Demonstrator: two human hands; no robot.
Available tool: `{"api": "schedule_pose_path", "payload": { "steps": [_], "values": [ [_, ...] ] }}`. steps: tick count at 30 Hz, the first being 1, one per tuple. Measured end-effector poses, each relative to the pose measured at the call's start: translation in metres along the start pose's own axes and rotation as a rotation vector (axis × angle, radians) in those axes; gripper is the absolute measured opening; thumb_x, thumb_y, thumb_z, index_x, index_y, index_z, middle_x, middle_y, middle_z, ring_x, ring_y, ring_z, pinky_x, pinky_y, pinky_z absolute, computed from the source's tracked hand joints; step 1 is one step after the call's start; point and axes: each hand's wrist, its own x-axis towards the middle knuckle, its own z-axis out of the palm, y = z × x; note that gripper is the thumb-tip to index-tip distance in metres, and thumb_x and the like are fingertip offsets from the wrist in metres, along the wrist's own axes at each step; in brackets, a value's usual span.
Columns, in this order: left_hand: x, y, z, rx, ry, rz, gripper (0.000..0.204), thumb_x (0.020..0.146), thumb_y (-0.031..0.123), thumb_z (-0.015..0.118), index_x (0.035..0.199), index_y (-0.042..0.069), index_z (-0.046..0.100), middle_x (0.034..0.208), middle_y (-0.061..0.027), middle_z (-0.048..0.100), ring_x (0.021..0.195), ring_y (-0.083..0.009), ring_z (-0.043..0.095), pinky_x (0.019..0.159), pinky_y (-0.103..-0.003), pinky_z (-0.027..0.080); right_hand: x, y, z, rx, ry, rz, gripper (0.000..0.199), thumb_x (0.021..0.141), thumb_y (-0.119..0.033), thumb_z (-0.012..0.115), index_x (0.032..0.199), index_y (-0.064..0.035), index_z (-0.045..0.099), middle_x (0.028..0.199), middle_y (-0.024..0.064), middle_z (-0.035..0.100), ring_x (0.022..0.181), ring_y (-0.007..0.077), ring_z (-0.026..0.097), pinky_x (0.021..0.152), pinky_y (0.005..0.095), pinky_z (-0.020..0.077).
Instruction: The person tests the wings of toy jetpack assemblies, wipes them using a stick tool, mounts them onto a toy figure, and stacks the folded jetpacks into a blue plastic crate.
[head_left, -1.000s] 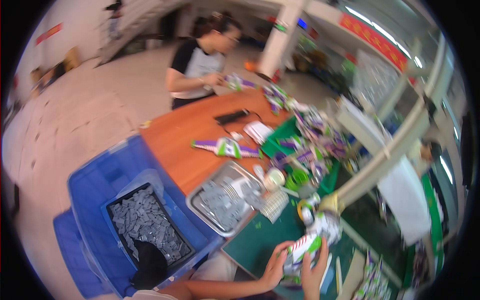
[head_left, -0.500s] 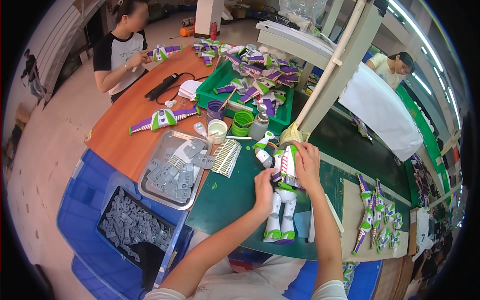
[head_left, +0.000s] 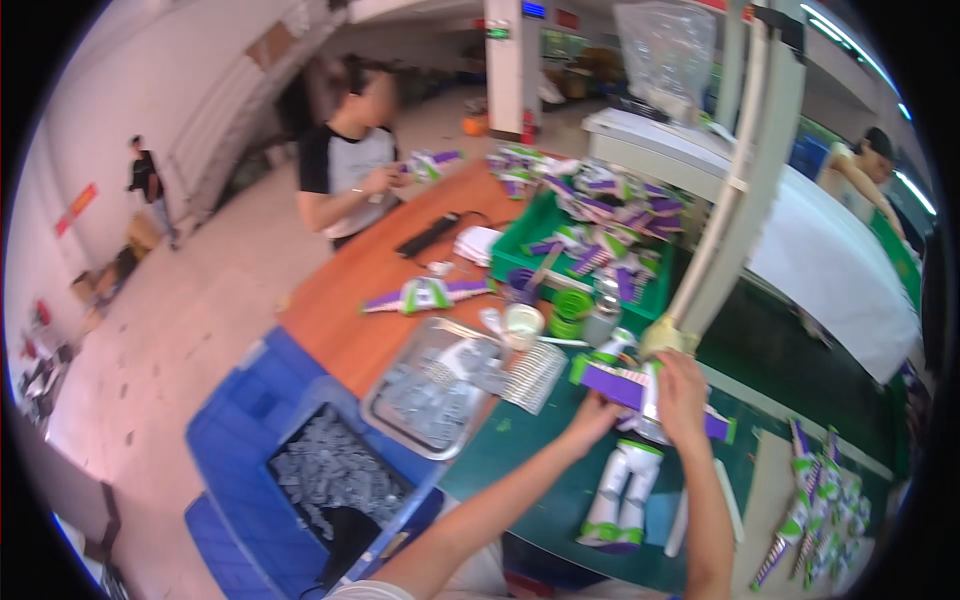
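Since half a second ago: toy figure (head_left: 625, 450) now carries its purple-and-white wings spread across the back; both hands have shifted up from the waist to the wing level. Figure lies on the green desk (head_left: 530, 470), legs toward the person, head away.

Left hand (head_left: 590, 418): grip closed on the figure's left side, just under the left wing; fingers partly hidden behind the toy.

Right hand (head_left: 682, 385): grip wrapped over the upper back and right wing, fingers curled over the top.

Left of the left grip, close by: a white ribbed plastic piece (head_left: 532, 375), touching the rim of a metal tray (head_left: 430, 395) filled with small grey parts. Farther left and lower: a blue crate (head_left: 250, 420) holding a bin of similar grey parts.

Beyond the grips: a white cup (head_left: 523, 323), a green ring-shaped part (head_left: 572, 303), then a green bin (head_left: 560, 250) heaped with purple-and-green wing pieces. One loose wing set (head_left: 428, 295) lies on the orange desk (head_left: 350, 310) section, well apart to the left.

Right of the right grip, well apart: a stack of wing pieces (head_left: 815, 510) at the desk edge.

White slanted post (head_left: 720, 210) rises just beyond the right grip.

Another person (head_left: 345, 165) stands at the far end of the orange section, holding a wing piece.
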Motion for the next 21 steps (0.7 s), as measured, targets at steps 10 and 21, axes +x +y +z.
{"api": "schedule_pose_path", "payload": {
  "steps": [10,21],
  "values": [
    [0.001,0.005,0.002,-0.154,-0.035,-0.175,0.046,0.083,0.016,0.062,0.123,0.007,0.041,0.112,-0.0054,0.053,0.099,-0.0133,0.054,0.081,-0.028,0.047,0.005,-0.008,-0.015,0.009,0.032,0.032,0.021,0.083,-0.012,0.048,0.099,-0.0030,0.058,0.103,0.0144,0.059,0.100,0.0325,0.051,0.089,0.0417,0.0358],
    [-0.008,0.019,-0.030,-0.705,0.271,-0.219,0.021,0.085,0.016,0.050,0.105,0.009,0.050,0.100,-0.0051,0.057,0.092,-0.0190,0.056,0.083,-0.036,0.044,0.002,-0.008,-0.003,-0.014,0.042,0.047,0.018,0.082,-0.015,0.051,0.096,-0.0070,0.059,0.101,0.0089,0.060,0.097,0.0278,0.053,0.085,0.0404,0.0372]
  ]
}}
